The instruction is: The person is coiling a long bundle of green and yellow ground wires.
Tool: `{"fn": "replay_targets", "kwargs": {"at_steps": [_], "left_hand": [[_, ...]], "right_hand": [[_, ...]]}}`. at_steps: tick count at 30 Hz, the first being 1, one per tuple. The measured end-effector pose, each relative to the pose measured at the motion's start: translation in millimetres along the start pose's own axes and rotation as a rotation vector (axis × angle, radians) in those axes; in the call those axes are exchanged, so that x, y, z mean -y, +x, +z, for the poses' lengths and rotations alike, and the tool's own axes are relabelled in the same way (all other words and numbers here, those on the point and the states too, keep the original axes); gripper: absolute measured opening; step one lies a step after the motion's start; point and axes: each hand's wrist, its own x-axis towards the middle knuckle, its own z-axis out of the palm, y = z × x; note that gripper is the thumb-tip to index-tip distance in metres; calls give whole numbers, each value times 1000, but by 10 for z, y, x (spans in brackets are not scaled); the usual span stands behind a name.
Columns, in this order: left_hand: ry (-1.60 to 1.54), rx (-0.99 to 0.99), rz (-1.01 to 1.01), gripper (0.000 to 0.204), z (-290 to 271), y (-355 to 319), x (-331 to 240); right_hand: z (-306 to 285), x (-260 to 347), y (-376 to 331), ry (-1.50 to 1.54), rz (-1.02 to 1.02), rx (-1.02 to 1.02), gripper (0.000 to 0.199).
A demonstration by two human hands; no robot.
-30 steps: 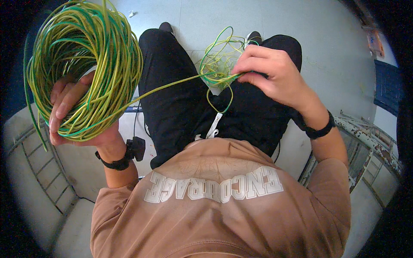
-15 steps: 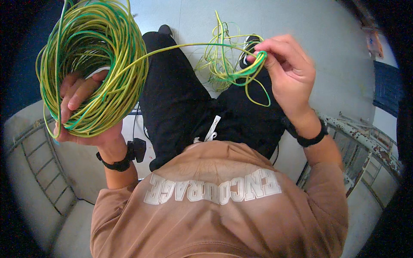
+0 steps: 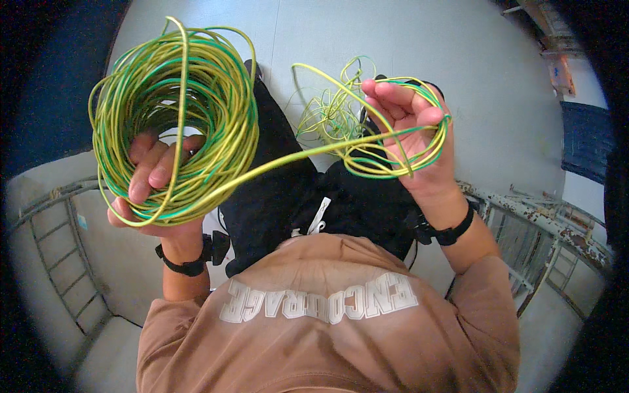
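A thick coil of yellow-green wire hangs on my left hand, whose fingers pass through its centre while the thumb side cups its lower edge. From the coil a strand runs rightward to my right hand. Several loose loops of the same wire are gathered there, pinched between thumb and fingers, with the palm turned up. Beyond the right hand, a loose tangle of wire hangs or lies low near the feet; its exact height is hard to tell.
My legs in black trousers lie beneath the wire. A metal frame with chipped paint stands at the right, and another metal frame at the left. Pale floor stretches ahead.
The coil has shifted right and slightly down with my left hand. My right hand has turned palm up and lowered slightly, its wire loops spreading wider round the fingers.
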Motion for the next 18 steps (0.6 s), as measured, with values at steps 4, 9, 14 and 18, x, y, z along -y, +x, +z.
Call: {"fn": "replay_targets", "kwargs": {"at_steps": [4,9,14,18], "left_hand": [[25,29,-58,51,9,-14,28],[-45,-6,-112,51,-31,-43,93],[-101,-1,-176,55,-106,-61,151],[-95,-41,-178,58,-110,-87,165]], "right_hand": [[1,-43,8,29,-97,104,24],[25,-36,167,275,-173,479,48],[198,325,407,-784,-510,727,56],[297,340,312,-804,-512,673,37]]}}
